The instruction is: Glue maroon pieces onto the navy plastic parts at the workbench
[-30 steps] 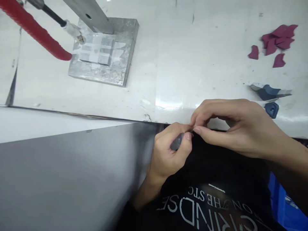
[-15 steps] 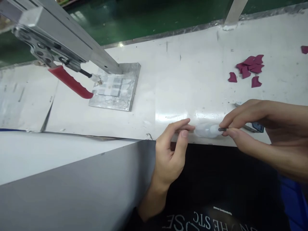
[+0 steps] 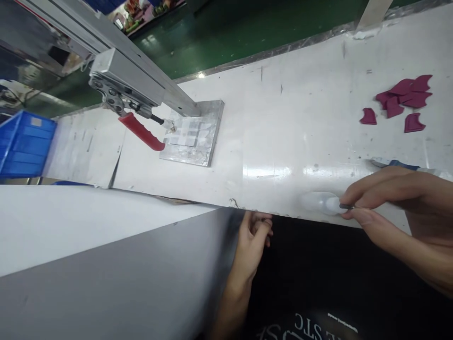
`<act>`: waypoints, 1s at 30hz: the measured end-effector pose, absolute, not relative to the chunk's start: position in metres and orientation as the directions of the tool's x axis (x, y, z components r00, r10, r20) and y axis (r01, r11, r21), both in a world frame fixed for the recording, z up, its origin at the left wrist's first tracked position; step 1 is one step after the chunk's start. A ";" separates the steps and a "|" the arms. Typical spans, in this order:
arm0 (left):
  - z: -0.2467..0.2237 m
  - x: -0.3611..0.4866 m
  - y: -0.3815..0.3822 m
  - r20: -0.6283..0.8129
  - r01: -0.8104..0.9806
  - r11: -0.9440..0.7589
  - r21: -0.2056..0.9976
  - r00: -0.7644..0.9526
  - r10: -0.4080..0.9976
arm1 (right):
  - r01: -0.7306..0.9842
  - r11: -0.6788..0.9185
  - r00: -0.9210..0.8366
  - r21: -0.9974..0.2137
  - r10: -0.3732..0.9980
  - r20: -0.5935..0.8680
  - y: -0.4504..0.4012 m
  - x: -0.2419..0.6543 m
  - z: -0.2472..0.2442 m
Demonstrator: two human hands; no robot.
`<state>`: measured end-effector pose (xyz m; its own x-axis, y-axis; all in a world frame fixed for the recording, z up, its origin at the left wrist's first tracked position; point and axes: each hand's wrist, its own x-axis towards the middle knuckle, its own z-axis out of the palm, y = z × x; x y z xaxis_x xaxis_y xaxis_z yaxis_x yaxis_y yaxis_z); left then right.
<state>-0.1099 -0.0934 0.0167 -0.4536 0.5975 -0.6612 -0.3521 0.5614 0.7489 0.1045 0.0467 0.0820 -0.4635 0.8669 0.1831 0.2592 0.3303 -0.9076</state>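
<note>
A small translucent white bottle [image 3: 317, 202] lies sideways near the table's front edge, its neck end toward my right hand [image 3: 396, 200]. That hand pinches a short dark piece [image 3: 346, 206] at the bottle's tip between thumb and fingers. My left hand [image 3: 253, 238] is at the table's front edge, its fingers curled and partly hidden; whether anything is in them I cannot make out. Behind my right hand lies a blue-handled tool [image 3: 403, 165], partly covered by it. Farther back sit several maroon pieces [image 3: 394, 109] in a loose pile.
On the left of the white table [image 3: 279, 127] stands a clamp with a red handle [image 3: 143, 132] on a metal base plate [image 3: 207, 146]. A blue crate [image 3: 30, 146] is at the far left. A grey panel [image 3: 116, 264] runs along the front left.
My left hand has drawn back from beside the bottle to the table's front edge, and its fingers have curled. The view has shifted left. My right hand still pinches the dark piece.
</note>
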 end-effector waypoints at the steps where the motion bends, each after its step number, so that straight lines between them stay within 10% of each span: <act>1: 0.016 -0.111 -0.089 -0.650 -0.357 0.545 0.759 -0.476 0.593 | 0.261 0.334 -0.487 -0.906 0.856 0.175 0.047 0.104 0.081; 6: 0.035 -0.098 -0.080 -0.664 -0.338 0.576 0.744 -0.464 0.586 | 0.261 0.385 -0.559 -0.885 0.808 0.187 0.052 0.105 0.082; 10: 0.070 -0.080 -0.087 -0.579 0.010 0.585 0.811 -0.126 0.805 | 0.254 0.377 -0.558 -0.891 0.809 0.183 0.053 0.109 0.085; 13: 0.081 -0.074 -0.076 -0.180 0.206 0.221 0.953 -0.199 0.963 | 0.222 0.355 -0.513 -0.908 0.834 0.201 0.050 0.110 0.083; 17: 0.069 -0.068 -0.035 0.268 0.493 -0.122 0.861 -0.237 0.934 | 0.174 0.329 -0.488 -0.928 0.848 0.209 0.046 0.114 0.081; 30: 0.049 -0.045 0.006 0.386 0.336 -0.392 0.856 0.088 0.918 | 0.309 0.094 -0.331 -0.947 0.944 -0.014 0.035 0.140 0.091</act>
